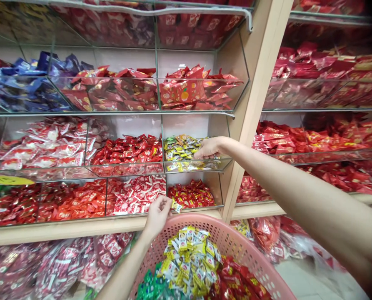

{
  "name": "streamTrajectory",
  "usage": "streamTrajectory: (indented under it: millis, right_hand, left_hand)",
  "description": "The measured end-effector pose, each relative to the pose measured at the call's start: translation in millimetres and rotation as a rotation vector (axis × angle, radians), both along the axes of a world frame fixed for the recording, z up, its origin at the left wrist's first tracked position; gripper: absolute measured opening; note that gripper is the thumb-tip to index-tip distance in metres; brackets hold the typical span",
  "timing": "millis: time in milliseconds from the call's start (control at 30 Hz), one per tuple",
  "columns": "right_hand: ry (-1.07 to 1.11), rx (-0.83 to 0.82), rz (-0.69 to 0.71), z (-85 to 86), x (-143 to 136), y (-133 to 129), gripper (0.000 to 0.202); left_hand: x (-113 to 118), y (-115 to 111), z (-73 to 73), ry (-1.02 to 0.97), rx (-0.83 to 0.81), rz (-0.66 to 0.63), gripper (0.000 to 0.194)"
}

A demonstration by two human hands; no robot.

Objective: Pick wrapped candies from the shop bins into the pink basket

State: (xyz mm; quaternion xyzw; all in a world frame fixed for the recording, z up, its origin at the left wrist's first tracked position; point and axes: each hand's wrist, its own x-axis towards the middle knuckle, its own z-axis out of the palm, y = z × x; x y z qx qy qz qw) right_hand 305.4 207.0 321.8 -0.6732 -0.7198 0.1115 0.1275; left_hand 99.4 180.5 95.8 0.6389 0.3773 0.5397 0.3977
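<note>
My right hand [211,147] reaches into a middle-shelf compartment at the yellow wrapped candies [181,146], fingers bent down and pressed together; what they grip, if anything, is hidden. Lower down, my left hand [159,212] is closed at the rim of the pink perforated basket [257,246], with a small yellow-and-white wrapped candy [176,206] at its fingertips. Inside the basket lie yellow-and-white candies [188,260], green ones [157,283] at the left and red ones [238,279] at the right.
Clear dividers and front panels split the shelves. Red candies [192,195] fill the compartment below my right hand; red packets [129,150] lie left of it. A wooden upright [251,96] separates the right-hand shelves. Plastic bags of candy [63,262] sit under the bottom ledge [63,230].
</note>
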Motion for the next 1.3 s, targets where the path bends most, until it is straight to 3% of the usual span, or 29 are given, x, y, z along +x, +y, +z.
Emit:
streamTrajectory:
  millis: [100,133,300,400,467,567,667,733,800,933,1033,1100,1167,1300]
  right_hand:
    - [0.147,-0.188,0.027,2.2,6.1,-0.4,0.038]
    - [0.214,-0.176,0.046,4.6,8.0,-1.8,0.039]
    - [0.54,0.066,0.171,20.0,24.2,-37.4,0.041]
    - [0.579,0.214,0.201,5.7,36.6,-82.7,0.041]
    - [0.562,0.18,0.12,-27.0,43.2,-114.3,0.036]
    - [0.544,-0.125,0.171,-105.0,51.2,-148.2,0.033]
    - [0.311,-0.17,0.144,-179.0,52.9,-160.9,0.029]
    - [0.045,-0.096,0.055,-205.6,46.9,-161.8,0.021]
    - [-0.185,-0.064,0.012,-213.2,35.1,-159.6,0.017]
    - [-0.38,-0.121,0.011,-208.9,6.2,-151.3,0.025]
    - [-0.371,-0.147,-0.001,-206.2,-5.5,-146.6,0.03]
    - [-0.341,-0.132,0.013,-192.5,-6.0,-144.7,0.03]
    - [-0.287,-0.091,0.069,-159.9,-3.2,-141.3,0.03]
    - [-0.142,0.131,0.225,-58.2,-0.6,-110.8,0.039]
  left_hand:
    - [-0.1,-0.7,0.5,0.005,0.005,-0.007,0.024]
    - [-0.1,-1.0,0.8,0.01,0.004,-0.004,0.024]
    - [0.4,-4.0,4.1,0.025,0.005,0.008,0.023]
    - [1.1,-4.5,5.4,0.024,-0.003,0.012,0.024]
    - [1.6,-4.2,5.2,0.029,0.003,0.009,0.024]
    - [2.3,-3.8,3.8,0.035,0.0,0.007,0.023]
    - [2.8,-3.4,2.5,0.039,-0.011,0.018,0.023]
    - [3.1,-3.0,2.0,0.039,-0.013,0.018,0.024]
    - [3.0,-2.5,1.5,0.043,-0.012,0.02,0.024]
    - [1.9,-2.5,0.7,0.045,-0.013,0.023,0.023]
    - [1.1,-3.0,0.3,0.041,-0.004,0.011,0.023]
    - [1.0,-3.1,0.0,0.035,-0.003,0.011,0.023]
    - [0.9,-2.5,-0.8,0.026,-0.011,0.007,0.023]
    - [0.6,1.1,-4.4,-0.007,-0.002,-0.021,0.024]
